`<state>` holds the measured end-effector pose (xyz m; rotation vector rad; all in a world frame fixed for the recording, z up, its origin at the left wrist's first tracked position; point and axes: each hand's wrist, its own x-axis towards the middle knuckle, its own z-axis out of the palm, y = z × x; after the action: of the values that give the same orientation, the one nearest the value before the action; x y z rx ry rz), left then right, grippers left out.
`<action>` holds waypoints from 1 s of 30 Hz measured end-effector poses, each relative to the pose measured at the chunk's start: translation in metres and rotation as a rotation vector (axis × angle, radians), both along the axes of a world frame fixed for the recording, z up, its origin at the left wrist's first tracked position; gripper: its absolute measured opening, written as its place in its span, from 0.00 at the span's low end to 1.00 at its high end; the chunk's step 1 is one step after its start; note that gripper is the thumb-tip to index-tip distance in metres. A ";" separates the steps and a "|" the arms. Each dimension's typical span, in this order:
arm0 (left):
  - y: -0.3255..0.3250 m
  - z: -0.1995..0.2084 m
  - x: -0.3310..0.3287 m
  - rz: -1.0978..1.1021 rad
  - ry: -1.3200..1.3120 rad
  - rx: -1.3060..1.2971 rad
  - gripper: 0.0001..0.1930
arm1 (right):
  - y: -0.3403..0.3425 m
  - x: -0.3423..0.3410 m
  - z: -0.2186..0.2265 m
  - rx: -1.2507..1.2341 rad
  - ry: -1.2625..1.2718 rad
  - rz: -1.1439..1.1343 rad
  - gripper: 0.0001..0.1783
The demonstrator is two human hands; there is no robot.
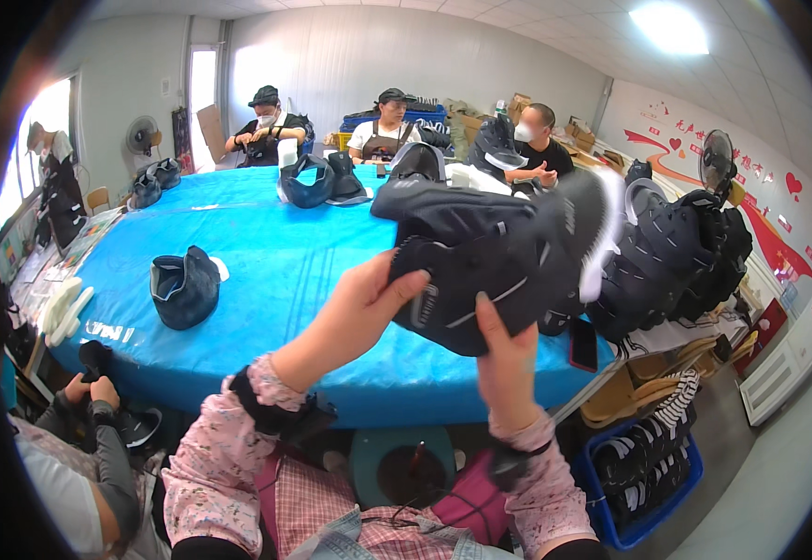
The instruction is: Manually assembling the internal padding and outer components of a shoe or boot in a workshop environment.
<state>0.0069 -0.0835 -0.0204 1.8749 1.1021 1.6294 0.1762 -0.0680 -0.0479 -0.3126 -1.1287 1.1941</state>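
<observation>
A black shoe upper with thin light trim is held up over the blue-covered table in front of me. My left hand pinches its left edge with the thumb on top. At its lower edge my right hand grips it, thumb lying on the near face. The fingers of both hands are partly hidden behind the upper. Its far right end, edged in white, is smeared by motion. Just beyond my right hand lies a dark phone at the table's edge. Another black upper rests on the table to the left.
A pile of black uppers covers the table's right side. Several people sit around the blue table cover; a co-worker's hands are at lower left. White gloves lie at the left edge. A blue crate of uppers stands lower right.
</observation>
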 end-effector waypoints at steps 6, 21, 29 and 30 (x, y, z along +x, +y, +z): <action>-0.014 0.003 0.001 -0.224 0.152 -0.108 0.23 | 0.009 0.008 0.010 -0.141 0.168 0.230 0.17; 0.007 -0.014 0.010 -0.372 -0.416 -0.129 0.20 | 0.017 -0.010 -0.008 0.245 -0.200 -0.429 0.11; 0.036 -0.032 0.022 0.029 -0.482 0.143 0.12 | -0.002 -0.049 -0.035 0.164 -0.261 -0.499 0.11; 0.039 -0.035 0.025 0.104 -0.433 0.165 0.11 | 0.001 -0.049 -0.038 0.212 -0.304 -0.577 0.11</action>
<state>0.0322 -0.0443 -0.0552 1.4686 0.9121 2.1135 0.1267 -0.0674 -0.0862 -0.6224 -1.2981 0.5229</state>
